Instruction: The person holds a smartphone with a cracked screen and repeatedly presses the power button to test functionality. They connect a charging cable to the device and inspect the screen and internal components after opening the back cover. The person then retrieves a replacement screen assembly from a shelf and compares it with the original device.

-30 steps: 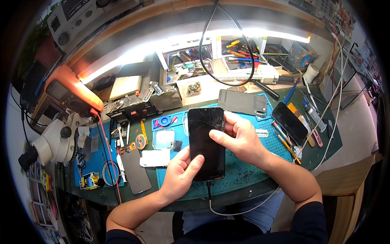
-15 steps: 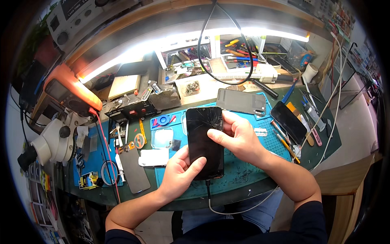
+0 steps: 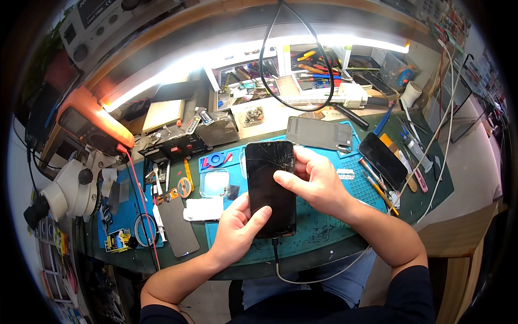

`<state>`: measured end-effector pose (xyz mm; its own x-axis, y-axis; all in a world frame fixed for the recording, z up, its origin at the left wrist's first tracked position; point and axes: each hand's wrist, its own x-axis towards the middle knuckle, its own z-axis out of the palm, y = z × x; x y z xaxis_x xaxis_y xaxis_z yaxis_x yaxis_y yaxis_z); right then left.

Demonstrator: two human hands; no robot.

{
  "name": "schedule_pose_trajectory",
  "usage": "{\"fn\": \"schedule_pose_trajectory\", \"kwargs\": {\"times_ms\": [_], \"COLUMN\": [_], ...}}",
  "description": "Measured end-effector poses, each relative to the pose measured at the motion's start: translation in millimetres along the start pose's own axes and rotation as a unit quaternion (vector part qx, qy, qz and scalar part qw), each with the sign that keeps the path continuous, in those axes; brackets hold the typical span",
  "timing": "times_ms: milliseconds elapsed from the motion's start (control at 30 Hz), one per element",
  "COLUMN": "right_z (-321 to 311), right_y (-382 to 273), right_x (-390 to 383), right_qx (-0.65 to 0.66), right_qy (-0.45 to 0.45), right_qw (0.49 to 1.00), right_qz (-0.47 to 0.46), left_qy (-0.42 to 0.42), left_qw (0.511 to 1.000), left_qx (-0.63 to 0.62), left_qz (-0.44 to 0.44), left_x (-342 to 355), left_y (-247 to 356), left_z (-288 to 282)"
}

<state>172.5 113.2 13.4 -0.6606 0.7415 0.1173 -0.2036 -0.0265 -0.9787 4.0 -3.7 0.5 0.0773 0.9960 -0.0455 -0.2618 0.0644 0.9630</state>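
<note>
A black smartphone (image 3: 265,189) is held up in both my hands above the blue work mat (image 3: 324,227). Cracks spread over its glass near the upper right corner, and its screen is dark. My left hand (image 3: 237,227) grips the lower left edge, thumb lying on the screen. On the other side, my right hand (image 3: 318,178) wraps the upper right edge, its thumb pressed on the glass. Most of the fingers are hidden behind the phone. A charging cable (image 3: 276,251) is plugged into the bottom end and curves off to the right over my lap.
Behind the phone lies a grey flat panel (image 3: 318,133). To the right are another dark phone (image 3: 383,161), a syringe (image 3: 418,154) and several thin tools. On the left stand an orange multimeter (image 3: 94,121) and a white microscope (image 3: 67,186); a grey phone-sized plate (image 3: 179,227) lies nearer.
The whole view has shifted very slightly. Both hands keep the same hold on the phone, with no clear movement of either thumb.
</note>
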Motion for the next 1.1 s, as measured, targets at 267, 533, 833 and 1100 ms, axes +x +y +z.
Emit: {"fn": "schedule_pose_trajectory", "kwargs": {"times_ms": [267, 533, 833, 1100], "right_z": [-1.1, -0.9, -2.2, -1.9], "right_y": [3.8, 2.5, 3.6, 2.5], "right_x": [0.7, 0.4, 0.6, 0.2], "right_qx": [-0.005, -0.016, -0.04, -0.037], "right_qy": [0.003, -0.002, -0.004, -0.004], "right_qw": [1.0, 1.0, 0.999, 0.999], "right_qz": [-0.006, -0.014, -0.011, -0.012], "left_qy": [0.009, 0.012, 0.021, 0.026], "left_qw": [1.0, 1.0, 0.999, 0.998], "left_qx": [0.011, -0.007, -0.021, -0.043], "left_qz": [-0.008, -0.028, -0.034, -0.041], "left_x": [0.5, 0.9, 1.7, 1.8], "left_y": [-0.6, -4.4, -4.5, -2.1], "left_z": [-1.1, -4.5, -3.5, 0.3]}}
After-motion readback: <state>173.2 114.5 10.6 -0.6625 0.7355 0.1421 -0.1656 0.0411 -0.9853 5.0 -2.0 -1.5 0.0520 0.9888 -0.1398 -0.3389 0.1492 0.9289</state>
